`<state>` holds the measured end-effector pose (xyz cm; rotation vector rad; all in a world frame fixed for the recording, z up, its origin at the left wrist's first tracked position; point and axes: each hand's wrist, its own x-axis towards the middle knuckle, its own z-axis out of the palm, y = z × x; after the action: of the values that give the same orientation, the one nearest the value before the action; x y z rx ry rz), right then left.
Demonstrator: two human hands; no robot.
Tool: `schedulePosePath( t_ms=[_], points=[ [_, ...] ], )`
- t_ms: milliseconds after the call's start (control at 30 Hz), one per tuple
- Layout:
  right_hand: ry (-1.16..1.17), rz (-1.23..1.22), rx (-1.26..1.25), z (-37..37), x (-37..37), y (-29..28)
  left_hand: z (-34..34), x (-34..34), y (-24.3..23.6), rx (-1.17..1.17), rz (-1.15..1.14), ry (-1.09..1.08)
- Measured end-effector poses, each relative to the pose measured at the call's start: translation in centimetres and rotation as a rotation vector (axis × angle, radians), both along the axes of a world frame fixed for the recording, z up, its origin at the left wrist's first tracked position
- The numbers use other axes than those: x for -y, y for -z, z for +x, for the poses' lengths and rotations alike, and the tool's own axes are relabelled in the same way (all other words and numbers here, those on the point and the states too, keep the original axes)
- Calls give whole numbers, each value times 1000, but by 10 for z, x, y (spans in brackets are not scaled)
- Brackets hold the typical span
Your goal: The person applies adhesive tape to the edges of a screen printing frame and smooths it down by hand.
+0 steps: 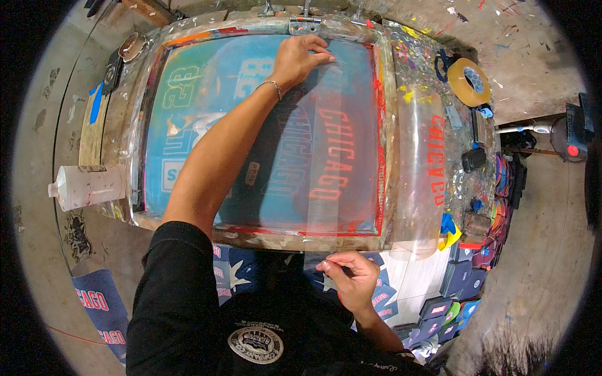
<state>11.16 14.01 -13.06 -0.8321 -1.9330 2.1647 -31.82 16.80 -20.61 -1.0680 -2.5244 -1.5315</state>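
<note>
A wood-framed printing screen (188, 222) with blue mesh lies before me, its stencil lettering partly tinted red. My left hand (298, 61) is at the far side of the mesh, fingers bent together at the far end of a strip of clear tape (323, 216). The strip runs down over the mesh and past the near rail. Just off that rail, my right hand (352, 276) pinches the near end between thumb and fingertips. My left forearm crosses the screen and hides part of the mesh.
A metal hinge clamp (305, 26) holds the frame's far rail. Right of it lie a clear printed film (417, 207) and a tape roll (470, 84) on a paint-spattered board. A white bottle (88, 187) is at left. Printed dark fabric pieces (103, 297) and stacked caps (433, 329) sit nearer.
</note>
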Motion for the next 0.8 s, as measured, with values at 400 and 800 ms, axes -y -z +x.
schedulePosePath(
  t_ms=[400, 800],
  points=[
    [-4, 9, -6, 1, 2, 1, 4, 0, -2, -99, -25, -30],
    [53, -8, 13, 1, 2, 3, 7, 1, -7, -88, -91, -5]
  ],
)
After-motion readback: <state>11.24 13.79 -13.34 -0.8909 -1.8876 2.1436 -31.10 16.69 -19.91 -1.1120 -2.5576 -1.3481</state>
